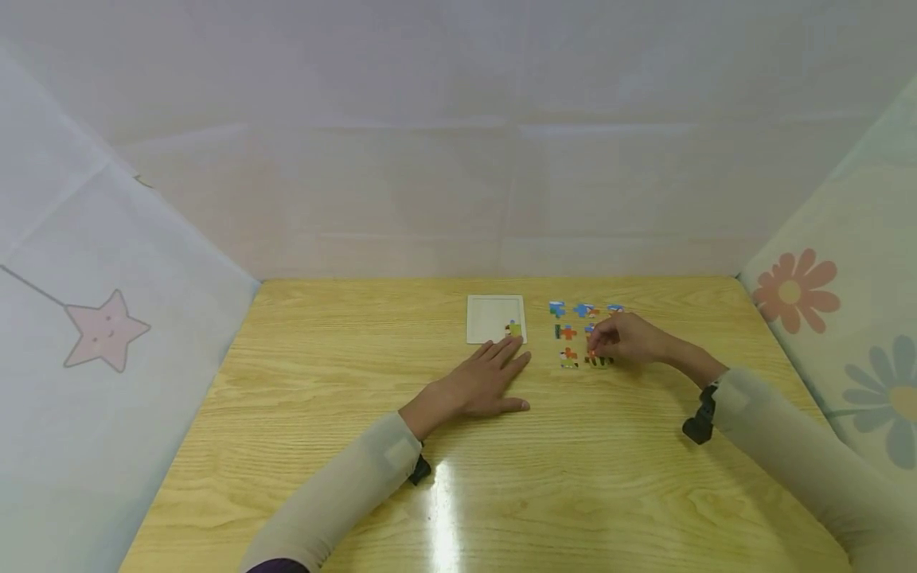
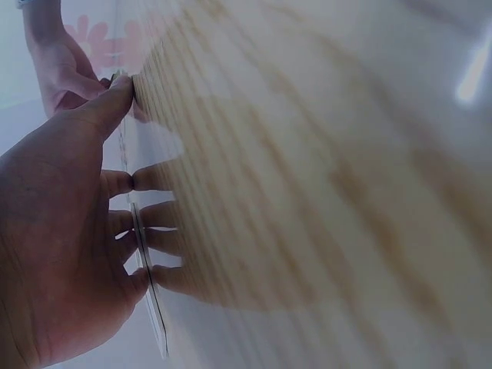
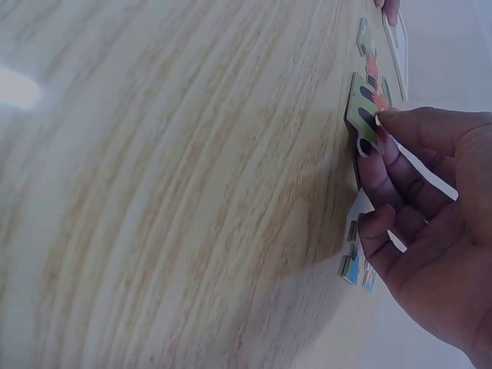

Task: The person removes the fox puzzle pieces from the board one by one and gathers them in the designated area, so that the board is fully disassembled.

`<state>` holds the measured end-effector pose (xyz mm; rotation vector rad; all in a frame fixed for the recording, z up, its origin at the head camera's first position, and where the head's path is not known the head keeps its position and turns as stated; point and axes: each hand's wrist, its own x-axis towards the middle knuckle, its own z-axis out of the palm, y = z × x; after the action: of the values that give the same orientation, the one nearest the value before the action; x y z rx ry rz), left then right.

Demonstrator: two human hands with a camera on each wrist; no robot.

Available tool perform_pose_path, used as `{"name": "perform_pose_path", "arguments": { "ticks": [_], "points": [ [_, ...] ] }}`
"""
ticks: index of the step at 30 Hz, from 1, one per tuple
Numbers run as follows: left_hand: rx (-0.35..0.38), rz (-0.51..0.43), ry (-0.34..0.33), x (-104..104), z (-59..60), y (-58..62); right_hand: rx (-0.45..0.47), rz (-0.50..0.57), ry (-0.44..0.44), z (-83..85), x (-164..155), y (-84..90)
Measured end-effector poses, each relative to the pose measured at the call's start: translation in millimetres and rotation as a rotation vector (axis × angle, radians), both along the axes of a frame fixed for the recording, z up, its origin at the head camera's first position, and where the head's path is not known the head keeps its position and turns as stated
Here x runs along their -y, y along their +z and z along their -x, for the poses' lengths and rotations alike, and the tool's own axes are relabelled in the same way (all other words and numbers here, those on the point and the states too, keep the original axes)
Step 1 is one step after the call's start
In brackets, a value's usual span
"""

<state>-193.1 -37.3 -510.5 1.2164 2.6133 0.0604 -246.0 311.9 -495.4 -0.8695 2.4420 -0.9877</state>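
My left hand (image 1: 481,382) lies with straight, slightly spread fingers at the front edge of a pale square puzzle frame (image 1: 470,320). In the left wrist view its fingertips rest right at the thin edge of that frame. One puzzle piece (image 1: 514,329), partly green, sits in the frame's near right corner. With thumb and fingers my right hand (image 1: 626,338) pinches a green and orange puzzle piece (image 3: 364,111) with black oval marks. That piece looks tilted up from the table in the right wrist view. The hand hides part of the loose pieces beneath it.
Several loose puzzle pieces (image 1: 568,332) lie in rough rows right of the frame. Blue-topped pieces (image 1: 557,308) form the far row. The wooden table (image 1: 344,398) ends at a white cloth wall (image 1: 401,199) behind, with cloth sides left and right.
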Motion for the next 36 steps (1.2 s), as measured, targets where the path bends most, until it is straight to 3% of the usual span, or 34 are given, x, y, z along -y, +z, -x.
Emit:
{"name": "perform_pose_path", "arguments": {
  "ticks": [28,36],
  "points": [
    [0.019,-0.012,0.008,-0.2,1.0,-1.9,-0.032,-0.003,-0.028,1.1,2.3,-5.3],
    [0.008,-0.018,0.024,-0.1,-0.1,-1.1,-0.127,0.016,0.014,14.2,19.3,1.0]
  ]
}}
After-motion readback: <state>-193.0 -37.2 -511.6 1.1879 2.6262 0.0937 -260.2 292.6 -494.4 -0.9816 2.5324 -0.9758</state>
